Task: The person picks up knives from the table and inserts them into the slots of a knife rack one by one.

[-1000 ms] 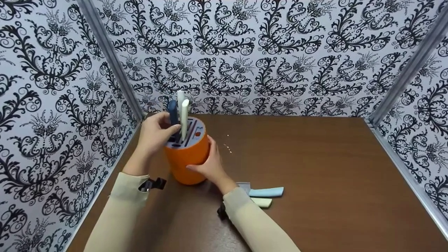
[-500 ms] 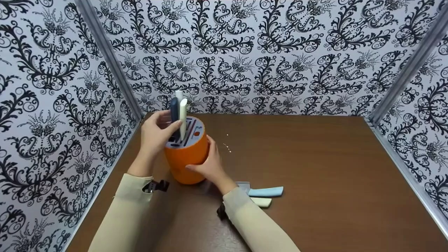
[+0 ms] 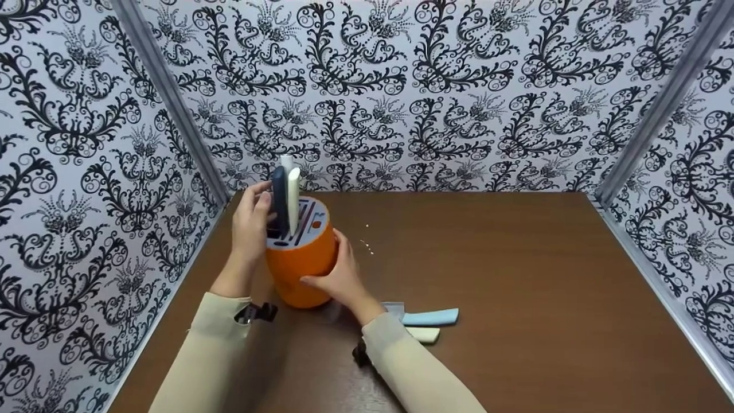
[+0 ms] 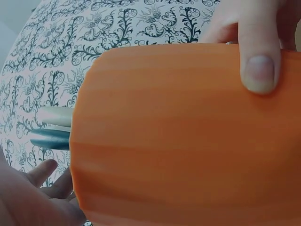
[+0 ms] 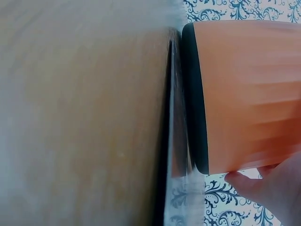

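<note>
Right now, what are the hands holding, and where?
The left hand pinches the dark blue knife by its handle. The right hand grips the orange knife block around its side.

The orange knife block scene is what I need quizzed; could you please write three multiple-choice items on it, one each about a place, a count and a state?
1. Where do the two loose knives lie?
A. On the table, right of the block
B. On top of the block
C. Against the back wall

2. How many handles stand up out of the orange knife block?
A. One
B. Three
C. Five

3. What is the right hand doing?
A. Resting flat on the table
B. Lifting a loose knife
C. Holding the block's side

Answers:
1 A: the light blue knife and the cream knife lie on the table.
2 B: dark blue, cream and white handles rise from the orange knife block.
3 C: the right hand wraps the block; the left hand grips the dark blue handle.
</note>
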A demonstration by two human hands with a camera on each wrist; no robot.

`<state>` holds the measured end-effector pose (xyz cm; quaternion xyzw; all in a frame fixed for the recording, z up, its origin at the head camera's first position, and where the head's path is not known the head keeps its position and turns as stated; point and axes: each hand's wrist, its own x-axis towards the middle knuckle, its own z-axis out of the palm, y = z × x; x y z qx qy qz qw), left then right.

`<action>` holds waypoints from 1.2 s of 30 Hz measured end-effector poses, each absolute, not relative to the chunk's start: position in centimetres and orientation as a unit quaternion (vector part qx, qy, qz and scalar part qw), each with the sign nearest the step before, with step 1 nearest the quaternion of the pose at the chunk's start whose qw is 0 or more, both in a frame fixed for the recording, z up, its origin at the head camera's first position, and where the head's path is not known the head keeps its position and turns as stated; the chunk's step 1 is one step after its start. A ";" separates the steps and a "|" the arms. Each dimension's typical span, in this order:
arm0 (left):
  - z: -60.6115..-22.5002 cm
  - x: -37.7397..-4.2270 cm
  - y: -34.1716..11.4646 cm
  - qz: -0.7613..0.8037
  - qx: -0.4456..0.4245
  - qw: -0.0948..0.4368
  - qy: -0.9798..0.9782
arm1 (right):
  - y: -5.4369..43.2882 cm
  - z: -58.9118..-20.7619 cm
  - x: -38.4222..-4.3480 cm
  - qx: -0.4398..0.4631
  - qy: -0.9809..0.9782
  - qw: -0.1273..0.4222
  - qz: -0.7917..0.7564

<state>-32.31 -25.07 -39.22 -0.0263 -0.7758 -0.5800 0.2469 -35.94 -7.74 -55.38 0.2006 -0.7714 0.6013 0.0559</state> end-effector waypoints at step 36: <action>-43.2 -29.4 -22.0 -0.468 -0.050 0.447 -0.761 | -1.2 -52.8 -32.7 0.217 -0.816 0.064 0.533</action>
